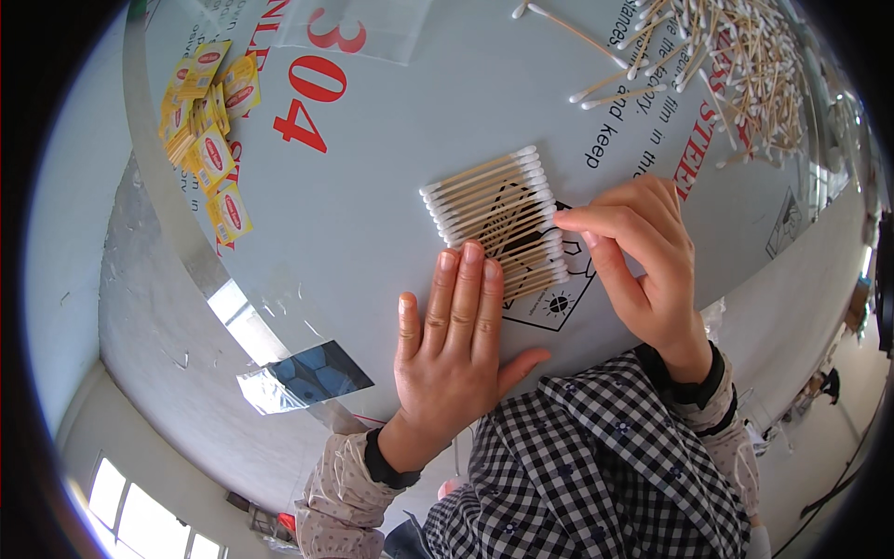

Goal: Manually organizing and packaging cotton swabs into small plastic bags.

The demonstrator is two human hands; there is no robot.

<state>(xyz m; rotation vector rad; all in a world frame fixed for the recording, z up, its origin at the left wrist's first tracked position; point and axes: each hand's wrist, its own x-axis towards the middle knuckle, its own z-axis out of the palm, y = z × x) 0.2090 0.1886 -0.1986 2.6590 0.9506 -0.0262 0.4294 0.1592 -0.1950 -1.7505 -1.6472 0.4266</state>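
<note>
A row of cotton swabs (489,200) lies side by side on the film-covered table, white tips lined up at both ends. My left hand (452,326) rests flat with its fingers stretched out, the fingertips over the near left ends of the row. At the row's right side, my right hand (643,252) touches the white tips with its index finger. Its thumb is held below, a little apart from the index finger, and the other fingers are curled. I see nothing between them.
A big loose pile of cotton swabs (745,74) spreads at the far right, with a few strays beside it. Small yellow packets (212,154) are heaped at the far left. A clear plastic bag (391,33) lies at the back. Shiny tape (307,373) sticks to the table's left edge.
</note>
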